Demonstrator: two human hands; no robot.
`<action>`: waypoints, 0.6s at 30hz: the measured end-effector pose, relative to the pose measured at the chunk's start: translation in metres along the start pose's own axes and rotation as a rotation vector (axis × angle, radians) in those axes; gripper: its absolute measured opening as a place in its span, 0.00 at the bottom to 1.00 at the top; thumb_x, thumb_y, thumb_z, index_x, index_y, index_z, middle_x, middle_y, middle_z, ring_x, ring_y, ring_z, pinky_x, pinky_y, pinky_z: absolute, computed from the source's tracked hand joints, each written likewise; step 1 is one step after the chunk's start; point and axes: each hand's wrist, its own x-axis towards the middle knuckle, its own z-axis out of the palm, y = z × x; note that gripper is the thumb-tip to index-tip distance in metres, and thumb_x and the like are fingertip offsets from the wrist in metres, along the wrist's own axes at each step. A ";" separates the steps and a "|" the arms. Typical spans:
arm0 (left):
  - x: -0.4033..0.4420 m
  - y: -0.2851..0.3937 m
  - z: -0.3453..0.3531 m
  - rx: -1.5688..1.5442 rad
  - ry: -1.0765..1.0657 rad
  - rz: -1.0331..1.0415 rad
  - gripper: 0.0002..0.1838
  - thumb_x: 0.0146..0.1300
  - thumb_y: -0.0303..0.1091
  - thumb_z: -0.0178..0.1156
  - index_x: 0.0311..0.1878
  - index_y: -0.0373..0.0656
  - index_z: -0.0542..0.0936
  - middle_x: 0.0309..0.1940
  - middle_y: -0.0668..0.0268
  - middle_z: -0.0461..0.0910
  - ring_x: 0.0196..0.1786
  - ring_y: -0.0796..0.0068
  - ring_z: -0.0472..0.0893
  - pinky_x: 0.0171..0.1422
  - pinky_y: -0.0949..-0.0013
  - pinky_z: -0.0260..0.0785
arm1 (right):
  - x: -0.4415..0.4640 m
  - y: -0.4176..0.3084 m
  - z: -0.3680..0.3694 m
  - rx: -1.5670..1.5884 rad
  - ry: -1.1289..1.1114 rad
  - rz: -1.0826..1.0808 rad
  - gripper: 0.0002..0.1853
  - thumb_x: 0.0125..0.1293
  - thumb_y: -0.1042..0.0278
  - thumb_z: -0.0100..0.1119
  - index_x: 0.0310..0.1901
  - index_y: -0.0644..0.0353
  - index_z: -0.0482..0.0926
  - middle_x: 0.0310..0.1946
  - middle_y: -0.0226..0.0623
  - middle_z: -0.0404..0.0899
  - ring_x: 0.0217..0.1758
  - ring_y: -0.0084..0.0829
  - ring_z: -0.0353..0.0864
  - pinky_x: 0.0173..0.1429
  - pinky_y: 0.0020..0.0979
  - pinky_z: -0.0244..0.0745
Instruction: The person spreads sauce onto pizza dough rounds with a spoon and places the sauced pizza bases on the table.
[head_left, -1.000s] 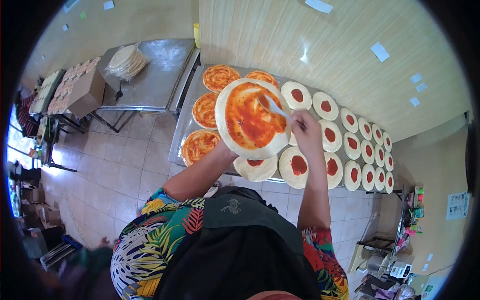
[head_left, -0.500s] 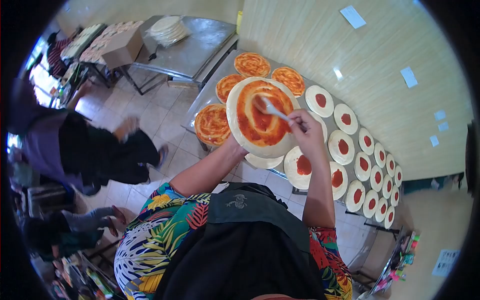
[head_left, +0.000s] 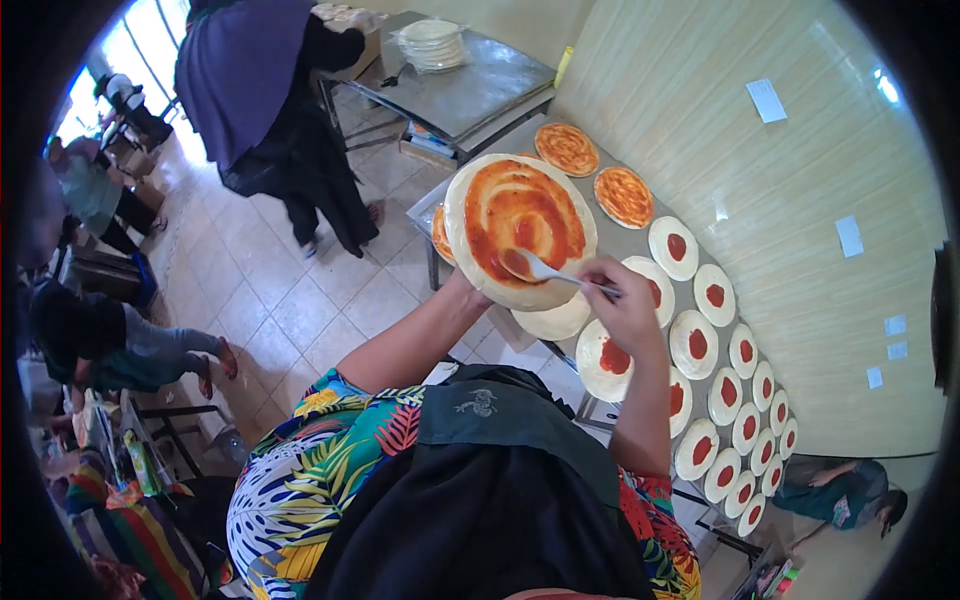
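The left hand (head_left: 470, 293) supports a smooth, sauced dough round (head_left: 521, 228) from beneath, at the metal table's (head_left: 630, 240) left end. The apron (head_left: 475, 500) bears a pale emblem (head_left: 478, 403). A glossy spoon (head_left: 546, 271) meets the sauce, pinched by the right hand (head_left: 622, 300).

One wide-angle, round-rimmed head camera looks forward and steeply down past the black cloth apron (head_left: 470, 520), near the bare left hand (head_left: 471, 291) and right hand (head_left: 624, 302), over the grey metal tabletop (head_left: 622, 243), its right end farther off.
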 end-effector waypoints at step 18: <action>0.020 0.021 -0.014 -0.079 0.021 0.080 0.24 0.72 0.49 0.51 0.63 0.44 0.71 0.61 0.56 0.76 0.61 0.55 0.78 0.65 0.46 0.74 | 0.014 0.020 -0.003 -0.233 0.332 0.100 0.06 0.64 0.76 0.57 0.43 0.62 0.77 0.25 0.38 0.79 0.27 0.29 0.80 0.33 0.31 0.72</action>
